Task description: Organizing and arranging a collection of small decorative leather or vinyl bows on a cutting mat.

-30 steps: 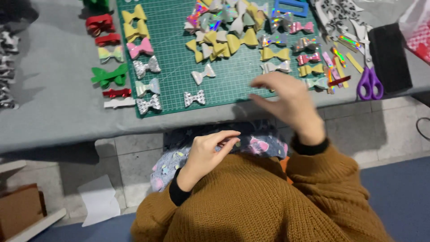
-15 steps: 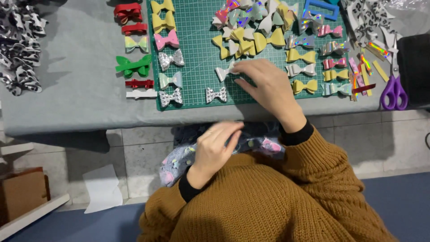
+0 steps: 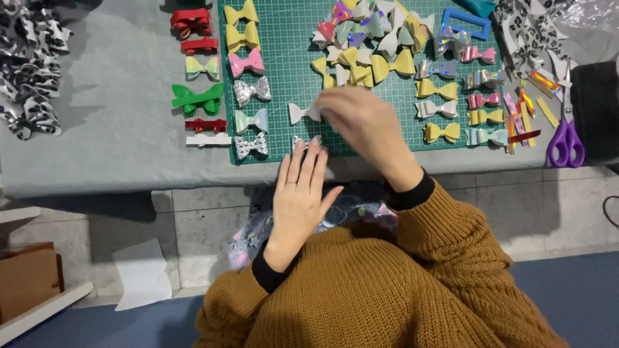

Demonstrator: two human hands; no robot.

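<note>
1. Surface: grey desk (image 3: pixel 116 148) with a green cutting mat (image 3: pixel 290 58) on top. The mat carries loose rows of small bows: yellow, pink, silver, holographic. More bows in red, green and white sit in a column just left of the mat.
2. Desk far left: pile of black-and-white patterned strips (image 3: pixel 29 71). Far right: purple-handled scissors (image 3: pixel 566 138), coloured scrap strips beside them, and a blue rectangular frame (image 3: pixel 465 23) at the mat's top edge.
3. Room: pale tiled floor under the desk, blue floor nearer the person, a white sheet of paper (image 3: pixel 142 274) on the tiles, a cardboard box (image 3: pixel 26 277) at lower left.
4. Right hand (image 3: pixel 364 122) is over the mat's lower centre, motion-blurred. Its fingers pinch the end of a white bow (image 3: pixel 302 113) lying on the mat.
5. Left hand (image 3: pixel 300 193) is flat, fingers extended and holding nothing; its fingertips reach the mat's near edge, at a silver patterned bow (image 3: pixel 303 143).
6. Versus 0.5 s ago: left hand came up from the lap to the desk edge and flattened out. Right hand stayed on the white bow. The view shifted slightly.
</note>
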